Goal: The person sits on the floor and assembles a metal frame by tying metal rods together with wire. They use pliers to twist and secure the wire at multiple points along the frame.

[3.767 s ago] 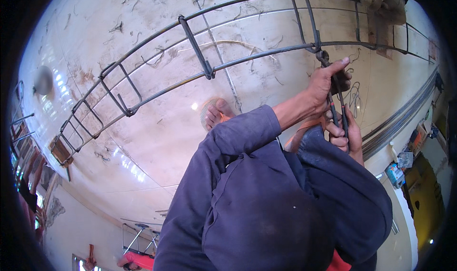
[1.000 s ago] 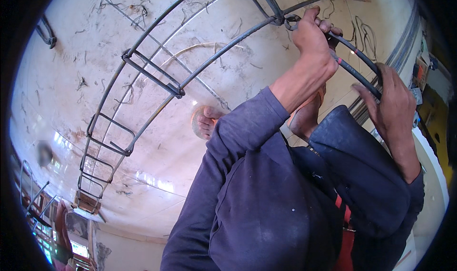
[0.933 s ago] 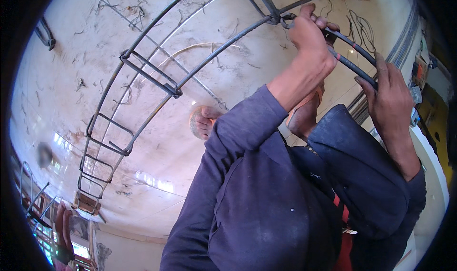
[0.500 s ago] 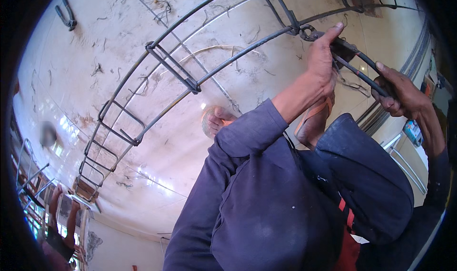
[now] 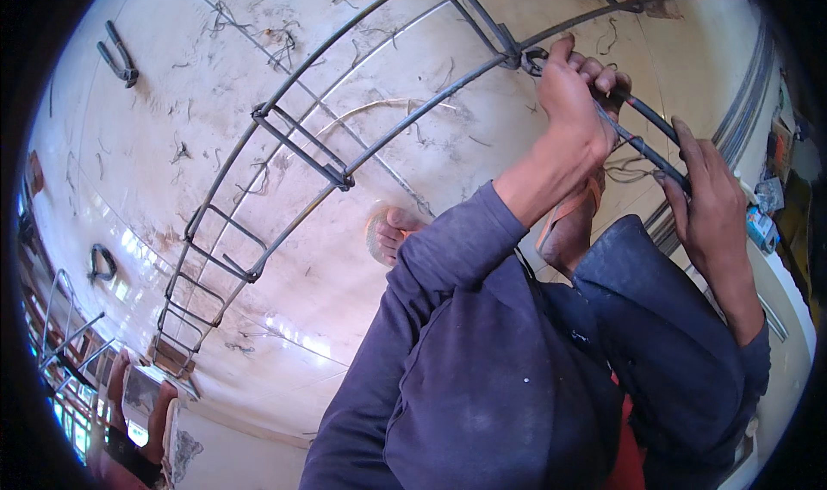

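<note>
Pincers (image 5: 642, 145) with long dark handles are in the person's two bare hands in the head view. The left hand (image 5: 575, 89) is wrapped around them close to their round head, with its thumb pointing up. The right hand (image 5: 713, 189) holds the handle ends between its thumb and fingers, and the two handles stand a bit apart. The head of the pincers is right by a corner of a long metal cage (image 5: 422, 119). I cannot tell if it bites on anything there.

The cage is made of thin dark bars with small square hoops. It goes from the low left side up to the top right, above the pale, dirty floor (image 5: 172, 197). A brown wood block (image 5: 172, 358) is at its low left end. Little bits of wire (image 5: 180, 152) are all over the floor. Another pair of pincers (image 5: 121, 58) lies far off at the top left, with its legs spread. Long thin rods (image 5: 749, 94) lie in a bunch on the right. Down in the left corner, another person's bare legs (image 5: 159, 417) show.
</note>
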A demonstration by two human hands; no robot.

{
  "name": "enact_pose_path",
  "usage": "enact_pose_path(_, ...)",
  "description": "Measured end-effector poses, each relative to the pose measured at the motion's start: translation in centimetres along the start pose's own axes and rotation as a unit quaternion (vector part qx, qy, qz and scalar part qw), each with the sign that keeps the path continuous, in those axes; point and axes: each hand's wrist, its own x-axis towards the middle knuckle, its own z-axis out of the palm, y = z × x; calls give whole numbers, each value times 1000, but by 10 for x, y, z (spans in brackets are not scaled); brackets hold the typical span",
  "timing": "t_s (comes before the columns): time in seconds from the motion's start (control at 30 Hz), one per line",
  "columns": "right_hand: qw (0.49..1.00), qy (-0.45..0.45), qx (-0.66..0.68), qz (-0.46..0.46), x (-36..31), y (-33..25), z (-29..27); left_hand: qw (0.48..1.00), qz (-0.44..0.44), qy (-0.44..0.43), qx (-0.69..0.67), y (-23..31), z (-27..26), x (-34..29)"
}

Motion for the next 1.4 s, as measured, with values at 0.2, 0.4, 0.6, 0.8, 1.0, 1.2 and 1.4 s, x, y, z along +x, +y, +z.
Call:
enact_pose_path(0.2, 990, -126, 36, 55, -5, 4, 1, 998, -27, 30, 56, 0, -4, -1)
enact_pose_path(0.4, 663, -348, 604, 274, 9, 55, 23, 969, -38, 19, 245, 13, -15, -5)
enact_pose_path(0.6, 489, -383, 716, 319, 6, 43, 26, 920, 5, 19, 391, 9, -29, -9)
enact_pose_path(0.8, 831, -277, 410, 256, 13, -2, 2, 940, 52, -16, 338, 12, -40, 0)
enact_pose_path(1.0, 836, -218, 465, 195, -3, 20, 19, 906, 43, -30, 419, 16, -30, -12)
enact_pose_path(1.2, 449, -334, 782, 275, -2, 25, 15, 863, 104, -92, 486, 24, -24, -32)
enact_pose_path(1.4, 702, -410, 547, 198, 4, 24, 1, 708, 92, -174, 679, 41, -42, -24)
